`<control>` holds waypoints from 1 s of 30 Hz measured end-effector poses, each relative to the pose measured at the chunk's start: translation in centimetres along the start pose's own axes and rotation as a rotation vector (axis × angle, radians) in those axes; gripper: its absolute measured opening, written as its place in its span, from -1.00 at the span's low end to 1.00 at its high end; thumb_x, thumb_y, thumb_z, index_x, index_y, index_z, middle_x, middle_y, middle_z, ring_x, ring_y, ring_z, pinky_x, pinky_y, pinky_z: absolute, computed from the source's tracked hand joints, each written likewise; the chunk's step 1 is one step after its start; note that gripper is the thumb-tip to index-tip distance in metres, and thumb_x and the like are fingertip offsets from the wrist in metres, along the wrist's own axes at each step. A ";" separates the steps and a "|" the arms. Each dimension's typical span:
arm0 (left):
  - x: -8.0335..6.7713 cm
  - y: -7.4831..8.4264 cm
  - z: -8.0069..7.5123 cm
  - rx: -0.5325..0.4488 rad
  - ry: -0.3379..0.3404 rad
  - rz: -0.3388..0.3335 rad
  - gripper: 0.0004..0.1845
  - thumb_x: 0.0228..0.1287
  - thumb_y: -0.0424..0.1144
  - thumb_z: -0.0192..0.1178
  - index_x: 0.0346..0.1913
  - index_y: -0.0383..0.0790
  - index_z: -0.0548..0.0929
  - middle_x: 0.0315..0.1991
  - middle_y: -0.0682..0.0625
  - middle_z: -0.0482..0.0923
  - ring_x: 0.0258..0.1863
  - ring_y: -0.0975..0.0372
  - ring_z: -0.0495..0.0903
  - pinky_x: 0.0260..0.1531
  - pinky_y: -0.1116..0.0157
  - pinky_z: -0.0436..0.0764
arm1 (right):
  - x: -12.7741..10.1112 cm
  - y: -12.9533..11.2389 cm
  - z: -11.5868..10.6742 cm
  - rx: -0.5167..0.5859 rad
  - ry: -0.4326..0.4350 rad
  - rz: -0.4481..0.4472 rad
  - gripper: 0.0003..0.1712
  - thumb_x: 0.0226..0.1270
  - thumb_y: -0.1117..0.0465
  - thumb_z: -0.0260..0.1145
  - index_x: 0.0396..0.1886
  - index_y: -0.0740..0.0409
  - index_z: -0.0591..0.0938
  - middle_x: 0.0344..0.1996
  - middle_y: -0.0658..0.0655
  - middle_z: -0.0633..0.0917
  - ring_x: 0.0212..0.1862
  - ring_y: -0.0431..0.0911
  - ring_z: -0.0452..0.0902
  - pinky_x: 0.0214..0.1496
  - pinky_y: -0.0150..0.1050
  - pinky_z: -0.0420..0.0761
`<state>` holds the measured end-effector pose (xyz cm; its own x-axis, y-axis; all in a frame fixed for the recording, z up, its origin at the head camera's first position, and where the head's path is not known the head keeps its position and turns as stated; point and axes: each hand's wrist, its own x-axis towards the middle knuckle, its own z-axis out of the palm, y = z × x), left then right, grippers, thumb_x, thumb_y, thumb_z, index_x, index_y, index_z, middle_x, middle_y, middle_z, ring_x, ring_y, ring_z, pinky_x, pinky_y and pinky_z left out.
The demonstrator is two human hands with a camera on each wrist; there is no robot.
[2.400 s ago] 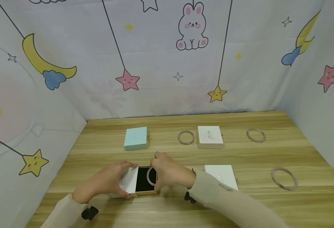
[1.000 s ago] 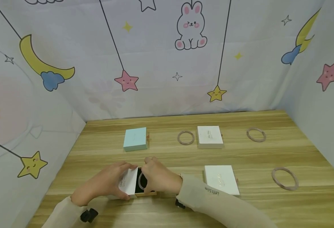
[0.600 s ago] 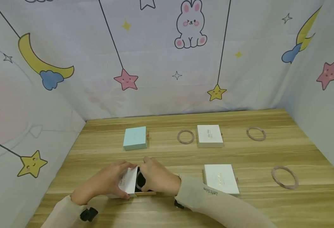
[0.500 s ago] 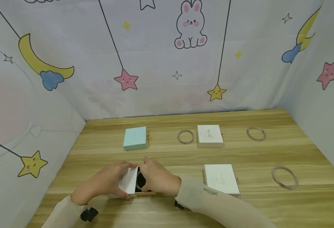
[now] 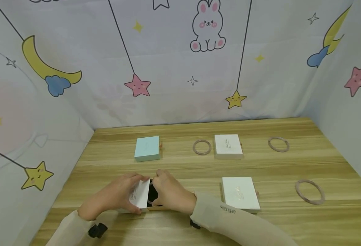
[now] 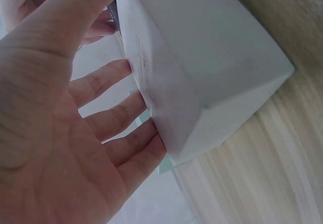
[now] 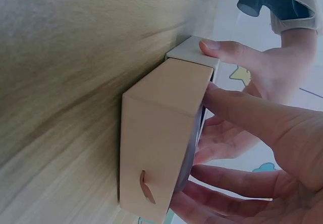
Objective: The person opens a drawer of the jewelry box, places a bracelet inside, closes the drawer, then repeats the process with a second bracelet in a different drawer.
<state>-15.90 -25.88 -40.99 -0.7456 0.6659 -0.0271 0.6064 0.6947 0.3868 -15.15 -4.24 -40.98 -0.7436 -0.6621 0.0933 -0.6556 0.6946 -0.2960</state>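
My left hand point(image 5: 117, 194) grips the white outer sleeve point(image 5: 139, 195) of a drawer-style gift box, thumb on the near side and fingers on the far side. From the sleeve's right end protrudes a tan drawer point(image 7: 156, 143) with a dark lining and a small ribbon pull point(image 7: 146, 187). Within the drawer lies a pale bangle point(image 7: 188, 158), its rim partly showing above the drawer's edge. My right hand point(image 5: 172, 191) reaches over the drawer, thumb and fingers bent around the bangle, and hides most of it in the head view.
A light-blue box point(image 5: 147, 148) stands behind the hands. Further right are a white box point(image 5: 228, 145) at the back and another white box point(image 5: 240, 193) nearer. Loose bangles lie about: one point(image 5: 202, 147) at centre, one point(image 5: 278, 144) at back right, one point(image 5: 309, 192) at front right.
My right hand has moved left over the drawer with the bangle, covering more of it, then stays nearly still. The left hand keeps its hold on the sleeve.
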 end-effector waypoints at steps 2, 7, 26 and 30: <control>0.0 0.0 0.0 -0.001 -0.008 -0.011 -0.03 -0.31 0.02 0.69 0.24 -0.33 0.54 0.05 -0.09 0.59 -0.14 0.19 0.54 -0.18 0.18 0.58 | -0.1 0.0 0.1 0.005 0.006 0.003 -0.51 -0.11 -0.05 0.69 -0.37 0.21 0.69 -0.32 0.03 0.52 -0.34 -0.21 0.40 -0.32 -0.50 0.47; 0.1 0.1 -0.1 0.004 -0.016 -0.018 -0.02 -0.31 0.02 0.69 0.25 -0.33 0.54 0.03 -0.08 0.59 -0.16 0.20 0.53 -0.19 0.18 0.58 | -0.3 0.1 0.3 0.037 0.017 0.002 -0.51 -0.09 0.01 0.69 -0.32 0.25 0.69 -0.30 0.06 0.54 -0.34 -0.21 0.43 -0.36 -0.50 0.49; 0.0 0.1 0.0 0.012 -0.006 -0.018 0.00 -0.32 0.04 0.69 0.27 -0.31 0.53 0.03 -0.08 0.58 -0.17 0.20 0.52 -0.21 0.19 0.59 | -0.6 1.2 -0.6 0.226 -0.029 0.073 -0.58 0.12 0.13 0.59 -0.15 0.30 0.67 -0.29 0.07 0.62 -0.29 -0.22 0.49 -0.29 -0.44 0.51; 0.0 0.1 0.0 0.017 0.004 -0.011 0.01 -0.33 0.05 0.69 0.28 -0.31 0.53 0.02 -0.08 0.58 -0.17 0.20 0.53 -0.22 0.20 0.59 | -0.7 1.9 -1.0 0.263 0.040 0.108 -0.68 0.29 0.22 0.46 -0.09 0.35 0.66 -0.23 0.13 0.65 -0.23 -0.16 0.53 -0.25 -0.41 0.53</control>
<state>-15.85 -25.83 -40.99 -0.7533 0.6571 -0.0273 0.6029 0.7066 0.3704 -16.00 -2.12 -40.72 -0.8151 -0.5733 0.0836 -0.5199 0.6602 -0.5421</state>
